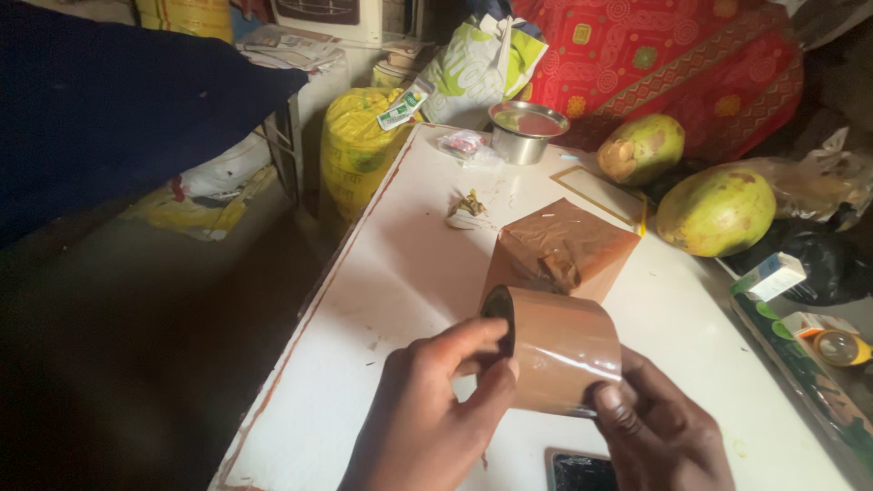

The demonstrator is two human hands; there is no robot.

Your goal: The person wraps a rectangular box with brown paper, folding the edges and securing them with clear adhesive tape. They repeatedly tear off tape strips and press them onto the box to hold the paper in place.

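Observation:
Both hands hold a wide roll of brown packing tape above a white table. My left hand grips the roll's left end, with fingers curled into its core. My right hand holds the lower right edge, thumb pressed on the tape surface. Just behind the roll stands a box wrapped in brown tape, apart from my hands.
A steel cup and a small crumpled wrapper lie farther back. Two green coconuts rest at the right edge. A dark phone lies near the front edge. Yellow sacks stand left of the table.

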